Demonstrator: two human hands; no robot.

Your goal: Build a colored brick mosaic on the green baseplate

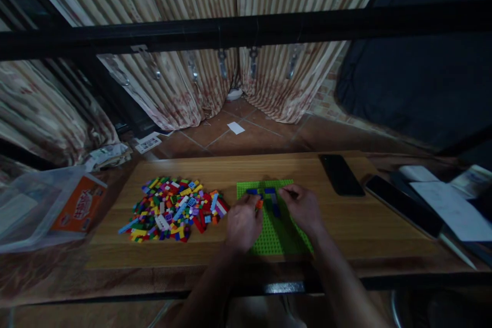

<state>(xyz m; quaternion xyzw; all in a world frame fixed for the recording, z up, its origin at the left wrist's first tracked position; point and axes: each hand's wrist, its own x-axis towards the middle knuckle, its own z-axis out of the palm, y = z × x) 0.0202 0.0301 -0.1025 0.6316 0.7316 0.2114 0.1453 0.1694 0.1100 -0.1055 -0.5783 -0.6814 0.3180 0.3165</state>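
A green studded baseplate (265, 243) lies on the wooden board, with several dark blue bricks (273, 202) on its upper part. My left hand (245, 221) is over the plate's left side, fingers closed around a small orange brick (259, 204) that shows at the fingertips. At the plate's upper right, my right hand (305, 208) has its thumb and fingers pinched together close to the blue bricks. What the right fingers hold, if anything, is too small and dark to make out.
A heap of mixed coloured bricks (180, 210) spreads left of the baseplate on the wooden board (115, 253). Two dark phones (341, 174) lie to the right, near papers (442, 210) and a pen (457, 250). A clear plastic box (31, 215) with an orange label stands far left.
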